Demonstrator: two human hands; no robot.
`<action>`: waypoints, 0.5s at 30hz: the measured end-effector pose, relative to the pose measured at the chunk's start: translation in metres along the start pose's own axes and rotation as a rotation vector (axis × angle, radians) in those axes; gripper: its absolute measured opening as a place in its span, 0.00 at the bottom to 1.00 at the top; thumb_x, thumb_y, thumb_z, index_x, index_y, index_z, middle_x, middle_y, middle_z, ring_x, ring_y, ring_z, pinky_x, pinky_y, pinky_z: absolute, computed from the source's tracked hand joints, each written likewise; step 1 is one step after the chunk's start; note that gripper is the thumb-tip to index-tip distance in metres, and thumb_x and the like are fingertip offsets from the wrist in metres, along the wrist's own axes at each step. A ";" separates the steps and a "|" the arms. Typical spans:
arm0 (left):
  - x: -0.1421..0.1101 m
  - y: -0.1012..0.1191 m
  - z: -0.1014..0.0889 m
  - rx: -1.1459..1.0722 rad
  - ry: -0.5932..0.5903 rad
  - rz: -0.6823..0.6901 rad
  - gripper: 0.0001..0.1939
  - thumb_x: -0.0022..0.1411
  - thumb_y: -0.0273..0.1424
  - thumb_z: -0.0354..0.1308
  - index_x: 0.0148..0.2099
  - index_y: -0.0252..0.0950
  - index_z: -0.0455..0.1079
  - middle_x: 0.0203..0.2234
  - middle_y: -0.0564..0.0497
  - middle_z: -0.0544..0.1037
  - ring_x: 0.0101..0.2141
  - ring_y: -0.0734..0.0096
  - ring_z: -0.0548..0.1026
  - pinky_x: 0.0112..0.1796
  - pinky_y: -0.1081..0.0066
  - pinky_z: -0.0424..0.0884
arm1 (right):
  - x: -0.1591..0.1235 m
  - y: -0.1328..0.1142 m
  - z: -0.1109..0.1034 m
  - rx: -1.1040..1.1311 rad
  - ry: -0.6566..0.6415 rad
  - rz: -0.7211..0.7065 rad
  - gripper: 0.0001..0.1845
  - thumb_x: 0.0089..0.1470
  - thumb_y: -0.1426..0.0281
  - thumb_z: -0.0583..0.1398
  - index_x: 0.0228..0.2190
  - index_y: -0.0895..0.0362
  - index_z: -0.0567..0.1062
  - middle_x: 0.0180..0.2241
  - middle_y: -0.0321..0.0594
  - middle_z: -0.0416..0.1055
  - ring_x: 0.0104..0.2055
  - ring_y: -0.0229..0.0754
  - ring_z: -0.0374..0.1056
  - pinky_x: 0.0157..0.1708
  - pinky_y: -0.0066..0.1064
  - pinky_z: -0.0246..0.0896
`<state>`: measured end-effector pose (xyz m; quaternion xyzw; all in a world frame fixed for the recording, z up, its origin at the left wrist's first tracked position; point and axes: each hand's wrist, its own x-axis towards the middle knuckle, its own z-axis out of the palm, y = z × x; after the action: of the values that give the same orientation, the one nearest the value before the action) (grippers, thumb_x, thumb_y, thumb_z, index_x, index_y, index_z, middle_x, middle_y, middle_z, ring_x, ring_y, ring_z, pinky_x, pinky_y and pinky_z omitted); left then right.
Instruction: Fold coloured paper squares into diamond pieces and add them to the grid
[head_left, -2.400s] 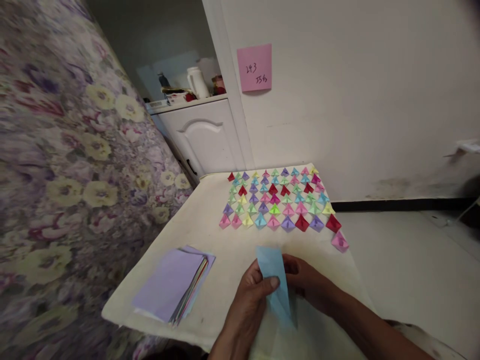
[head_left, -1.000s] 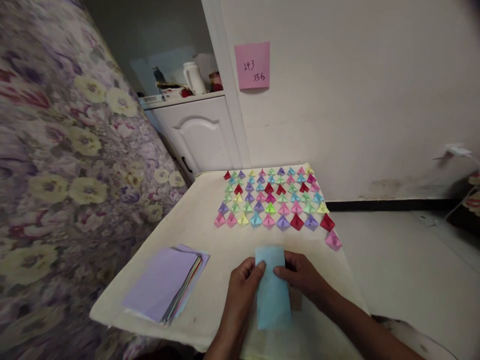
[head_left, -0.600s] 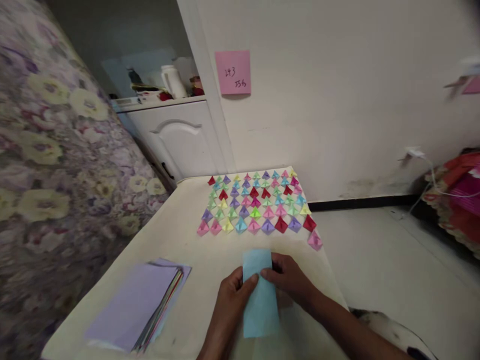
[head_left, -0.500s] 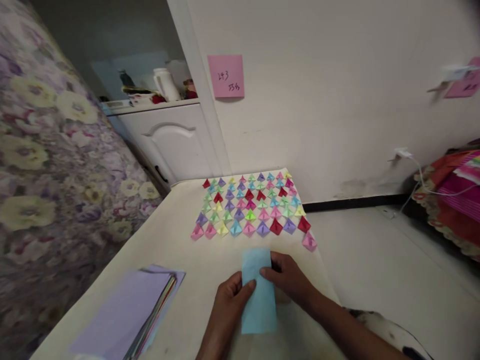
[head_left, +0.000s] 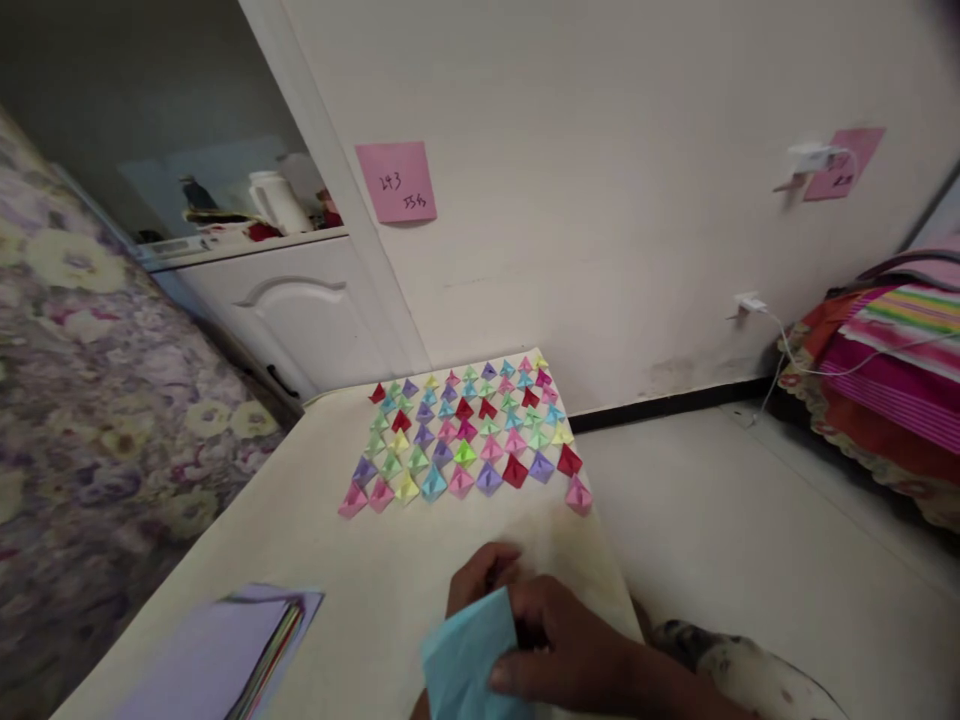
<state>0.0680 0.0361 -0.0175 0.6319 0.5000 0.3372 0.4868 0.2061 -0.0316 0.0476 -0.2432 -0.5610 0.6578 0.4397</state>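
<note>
Beside white wall (head_left: 600,250), cream table (head_left: 322,490), blue paper (head_left: 466,655)

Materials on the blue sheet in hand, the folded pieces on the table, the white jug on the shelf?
Blue sheet: thin matte paper, judging by its straight edges and faint creases.
Folded pieces: likely similar paper, given crisp folds.
White jug: smooth and rigid-looking; plastic or ceramic, can't tell.

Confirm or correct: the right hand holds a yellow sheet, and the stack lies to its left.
Wrong colour: the head view shows the sheet is blue. The right hand does hold it, and the stack lies to its left.
</note>
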 end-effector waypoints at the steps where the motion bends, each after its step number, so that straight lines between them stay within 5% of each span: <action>1: 0.007 -0.002 0.012 0.035 -0.009 0.030 0.13 0.48 0.38 0.57 0.34 0.35 0.72 0.21 0.51 0.73 0.24 0.67 0.70 0.28 0.68 0.67 | -0.002 -0.002 0.000 -0.020 0.002 0.010 0.06 0.42 0.70 0.62 0.25 0.61 0.71 0.24 0.33 0.60 0.26 0.32 0.56 0.25 0.22 0.51; 7: 0.042 0.005 0.076 0.248 -0.016 0.237 0.32 0.44 0.36 0.62 0.54 0.34 0.64 0.49 0.39 0.68 0.50 0.47 0.64 0.49 0.58 0.62 | -0.005 -0.018 -0.012 0.084 0.051 -0.022 0.09 0.43 0.71 0.60 0.30 0.62 0.73 0.25 0.34 0.63 0.28 0.34 0.59 0.29 0.24 0.53; 10: 0.051 0.009 0.101 0.551 0.128 0.213 0.37 0.45 0.39 0.63 0.57 0.32 0.59 0.49 0.36 0.67 0.50 0.42 0.63 0.50 0.55 0.58 | -0.009 -0.025 -0.018 0.177 0.066 -0.013 0.12 0.43 0.70 0.60 0.32 0.63 0.74 0.25 0.34 0.65 0.28 0.34 0.59 0.29 0.25 0.53; 15: 0.057 0.016 0.123 0.801 0.255 0.188 0.30 0.48 0.38 0.62 0.52 0.36 0.60 0.43 0.43 0.70 0.45 0.53 0.65 0.44 0.59 0.60 | -0.018 -0.025 -0.021 0.159 0.175 0.117 0.15 0.42 0.70 0.62 0.35 0.60 0.74 0.26 0.33 0.67 0.29 0.35 0.61 0.29 0.24 0.53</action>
<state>0.2011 0.0564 -0.0422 0.7672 0.5878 0.2346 0.1043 0.2398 -0.0365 0.0628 -0.2964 -0.4513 0.7011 0.4657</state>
